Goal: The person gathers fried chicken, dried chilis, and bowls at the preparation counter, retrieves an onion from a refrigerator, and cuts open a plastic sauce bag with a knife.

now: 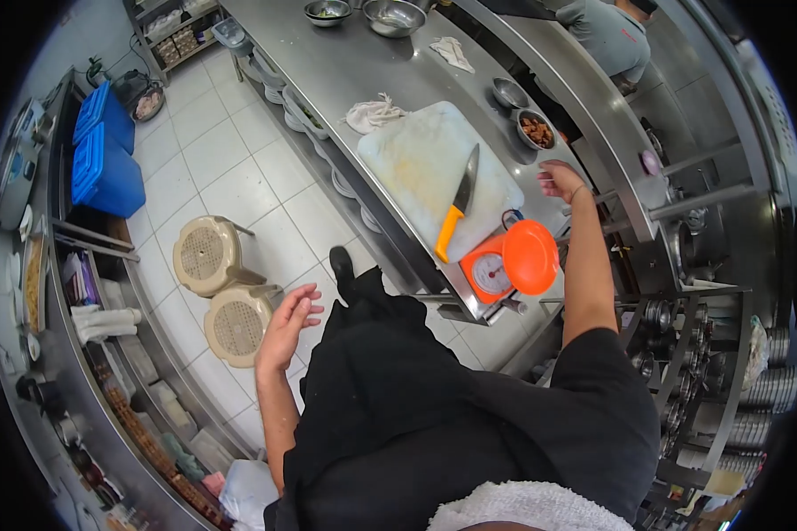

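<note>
My right hand (560, 180) reaches over the steel counter's far side, fingers apart and empty, just below a metal bowl of brown pieces (536, 131). Over the floor, near two beige stools, my left hand (290, 326) hangs with nothing in it, fingers spread. A white cutting board (425, 168) lies on the counter (319, 66). On the board rests a knife with an orange handle (449, 233), its blade pointing away from me. An orange scale (487, 273) with a round dial and an orange pan (530, 257) stands at the counter's near corner.
Two stools (205, 254) (239, 326) stand on the tiled floor, with blue bins (106, 177) beyond. White cloths (375, 114) (452, 54) and metal bowls (395, 16) (510, 92) are on the counter. Another person (604, 37) is beyond the raised shelf at the upper right.
</note>
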